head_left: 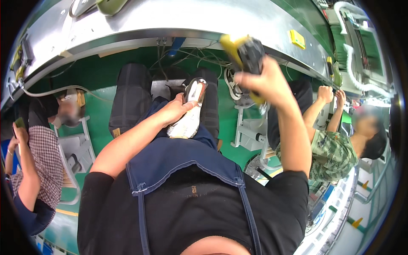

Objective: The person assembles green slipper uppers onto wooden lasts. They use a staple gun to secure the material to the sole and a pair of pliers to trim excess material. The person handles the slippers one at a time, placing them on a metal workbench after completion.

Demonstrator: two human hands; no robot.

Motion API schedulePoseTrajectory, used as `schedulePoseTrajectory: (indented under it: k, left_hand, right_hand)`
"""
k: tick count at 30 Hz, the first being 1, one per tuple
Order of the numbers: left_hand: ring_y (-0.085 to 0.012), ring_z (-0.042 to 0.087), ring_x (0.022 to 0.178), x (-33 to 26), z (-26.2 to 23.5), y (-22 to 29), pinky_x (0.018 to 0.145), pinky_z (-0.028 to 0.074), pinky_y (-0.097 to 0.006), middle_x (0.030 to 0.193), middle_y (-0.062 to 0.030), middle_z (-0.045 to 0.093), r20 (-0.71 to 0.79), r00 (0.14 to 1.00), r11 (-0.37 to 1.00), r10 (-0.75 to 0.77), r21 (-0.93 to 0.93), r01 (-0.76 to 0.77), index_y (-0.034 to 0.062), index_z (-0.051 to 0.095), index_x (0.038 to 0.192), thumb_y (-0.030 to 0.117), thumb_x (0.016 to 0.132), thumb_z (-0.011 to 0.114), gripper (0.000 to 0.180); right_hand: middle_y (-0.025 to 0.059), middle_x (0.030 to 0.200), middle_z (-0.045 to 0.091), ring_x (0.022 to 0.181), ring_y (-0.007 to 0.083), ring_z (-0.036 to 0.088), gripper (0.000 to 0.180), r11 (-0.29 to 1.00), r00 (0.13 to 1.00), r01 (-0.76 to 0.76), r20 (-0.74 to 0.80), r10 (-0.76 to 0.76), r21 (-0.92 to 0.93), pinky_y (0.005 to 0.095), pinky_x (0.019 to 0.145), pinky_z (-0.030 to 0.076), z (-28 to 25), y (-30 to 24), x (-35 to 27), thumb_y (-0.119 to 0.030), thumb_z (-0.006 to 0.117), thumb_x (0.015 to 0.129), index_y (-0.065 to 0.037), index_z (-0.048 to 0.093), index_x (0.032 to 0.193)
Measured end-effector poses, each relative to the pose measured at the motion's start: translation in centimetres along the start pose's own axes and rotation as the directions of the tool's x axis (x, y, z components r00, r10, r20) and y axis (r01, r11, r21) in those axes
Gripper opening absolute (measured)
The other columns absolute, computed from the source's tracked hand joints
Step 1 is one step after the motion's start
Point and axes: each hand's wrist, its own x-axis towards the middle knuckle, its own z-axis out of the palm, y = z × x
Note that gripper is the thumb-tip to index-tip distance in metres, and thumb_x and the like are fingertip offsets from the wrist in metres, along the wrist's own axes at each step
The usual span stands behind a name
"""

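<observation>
Two hands work over the lap: the left hand [175, 109] closes around a white shoe [189, 114] on the blue apron [178, 157], while the right hand [259, 80], raised at right, grips a black-and-yellow tool [246, 53] beneath the far metal conveyor [170, 19].

A curved steel conveyor [178, 19] ran above you, cables [193, 55] hanging beneath it. To your left sat a person in a checked shirt [40, 161]; to your right, one in a camouflage shirt [333, 155]. The floor [100, 74] was green.
</observation>
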Motion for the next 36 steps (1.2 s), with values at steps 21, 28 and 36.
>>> schedulePoseTrajectory:
  k: [21, 28, 36]
  left_hand:
    - [-0.0247, 0.061, 0.127, 1.1, -1.2, -0.6, 0.109, 0.046, -0.034, 0.139, -0.0200, 0.060, 0.081, 0.995, 0.998, -0.065, 0.025, 0.064, -0.0102, 0.029, 0.153, 0.033, 0.092, 0.082, 0.092]
    - [-0.0240, 0.063, 0.122, 1.2, -1.4, -0.9, 0.106, 0.049, -0.036, 0.133, -0.0199, 0.063, 0.070, 0.995, 0.997, -0.068, 0.029, 0.066, -0.0097, 0.032, 0.151, 0.029, 0.085, 0.088, 0.095]
    - [-0.0226, 0.066, 0.113, 2.2, -1.2, -2.0, 0.101, 0.053, -0.038, 0.120, -0.0142, 0.067, 0.184, 0.983, 0.970, 0.010, -0.242, 0.036, -0.0042, 0.045, 0.143, 0.021, 0.084, 0.088, 0.077]
  right_hand:
    - [0.0127, 0.080, 0.071, 0.073, 0.0204, 0.067, 0.045, 0.947, 0.772, -0.181, 0.558, 0.304, -0.266, 0.0365, 0.073, 0.054, 5.0, 4.8, 0.2, -0.022, 0.081, 0.069, 0.006, 0.069, 0.102]
    - [-0.0001, 0.081, 0.063, 0.073, 0.0091, 0.054, 0.040, 0.982, 0.956, -0.097, 0.260, 0.137, -0.160, 0.0284, 0.067, 0.049, 0.2, 1.1, -0.2, -0.011, 0.083, 0.072, 0.005, 0.068, 0.105]
    - [0.0235, 0.092, 0.072, 0.082, 0.0371, 0.069, 0.051, 0.711, 0.903, 0.084, -0.248, -0.350, -0.698, 0.0448, 0.078, 0.054, -5.9, 0.0, 8.9, -0.031, 0.084, 0.082, 0.005, 0.064, 0.111]
